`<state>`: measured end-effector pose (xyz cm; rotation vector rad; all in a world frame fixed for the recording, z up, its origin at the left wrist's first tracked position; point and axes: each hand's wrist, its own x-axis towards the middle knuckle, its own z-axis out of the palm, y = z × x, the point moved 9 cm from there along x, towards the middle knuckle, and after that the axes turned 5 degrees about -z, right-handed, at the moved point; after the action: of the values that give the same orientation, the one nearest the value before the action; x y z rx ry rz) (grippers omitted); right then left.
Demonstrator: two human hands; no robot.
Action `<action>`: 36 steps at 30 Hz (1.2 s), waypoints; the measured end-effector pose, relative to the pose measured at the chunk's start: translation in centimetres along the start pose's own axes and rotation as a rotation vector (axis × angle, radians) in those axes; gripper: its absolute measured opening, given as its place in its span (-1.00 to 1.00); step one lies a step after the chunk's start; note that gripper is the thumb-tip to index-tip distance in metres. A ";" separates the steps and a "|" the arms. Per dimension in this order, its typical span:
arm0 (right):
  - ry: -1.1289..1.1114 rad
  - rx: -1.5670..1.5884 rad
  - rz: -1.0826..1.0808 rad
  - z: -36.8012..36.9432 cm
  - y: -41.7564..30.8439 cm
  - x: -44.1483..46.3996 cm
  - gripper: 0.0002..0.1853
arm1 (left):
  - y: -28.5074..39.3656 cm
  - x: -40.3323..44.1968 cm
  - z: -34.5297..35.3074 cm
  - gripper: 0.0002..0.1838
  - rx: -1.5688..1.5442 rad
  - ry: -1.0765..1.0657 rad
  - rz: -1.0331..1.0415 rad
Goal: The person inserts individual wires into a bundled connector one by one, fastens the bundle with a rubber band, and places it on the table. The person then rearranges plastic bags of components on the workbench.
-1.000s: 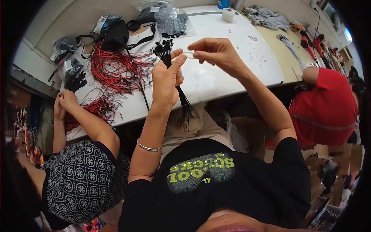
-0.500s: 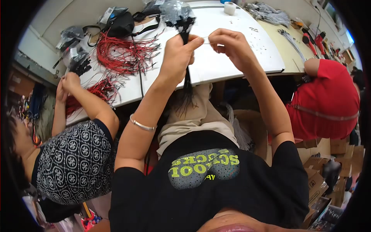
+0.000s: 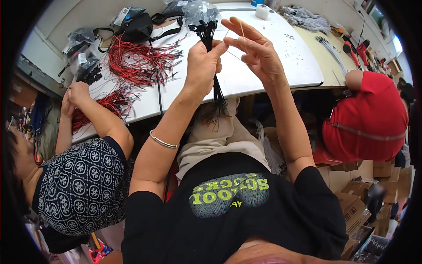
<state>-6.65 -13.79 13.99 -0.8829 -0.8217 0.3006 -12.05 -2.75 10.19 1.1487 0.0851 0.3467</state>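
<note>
My left hand (image 3: 203, 61) is closed around a bundle of black cables (image 3: 217, 90). Small black connectors (image 3: 205, 28) stick out above the fist, and the thin loose ends hang down past the table edge. Facing it, my right hand (image 3: 261, 55) has its fingers spread, with a thin pale rubber band (image 3: 242, 31) looped over them and stretched. The band runs across toward my left thumb, near the bundle; whether it goes around the cables is hidden.
Red and black cables (image 3: 127, 61) lie on the white table (image 3: 281, 66), near a black bag (image 3: 137, 30) and plastic bags. A tape roll (image 3: 262, 12) stands at the back. Co-workers sit on both sides, one in a red top (image 3: 369, 116). Cardboard boxes (image 3: 354, 211) are lower right.
My right hand has gone from a pinch to spread fingers, opening the rubber band into a wide loop. My left hand keeps hold of the cable bundle.
</note>
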 end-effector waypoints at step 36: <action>0.281 0.172 0.533 -2.4 4.9 0.4 -0.66 | 2.7 1.1 0.4 -0.89 0.227 0.075 0.113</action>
<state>-4.16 -11.88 9.47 -0.9458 -0.2839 0.6857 -11.54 -1.83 12.92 1.3687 0.1281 0.4899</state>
